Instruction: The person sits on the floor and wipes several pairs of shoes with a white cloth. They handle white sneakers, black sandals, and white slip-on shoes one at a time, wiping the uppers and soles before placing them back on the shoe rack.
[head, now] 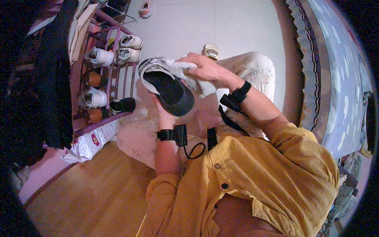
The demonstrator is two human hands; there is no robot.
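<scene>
A sandal with a black footbed and pale straps [168, 87] is held up before me, its strapped end toward the upper left. My left hand [161, 108] grips it from beneath; most of those fingers are hidden by the sole. In my right hand [204, 67] is a white cloth [204, 87], bunched and pressed against the strap side of the sandal. Both wrists wear black bands with small devices.
A purple metal rack [114, 71] holding white shoes [102, 56] stands at the left, with a black shoe [124, 105] beside it. A white plastic bag [94, 142] lies below. A slipper with a cartoon face [211, 51] is ahead; a bed [340, 74] borders the right.
</scene>
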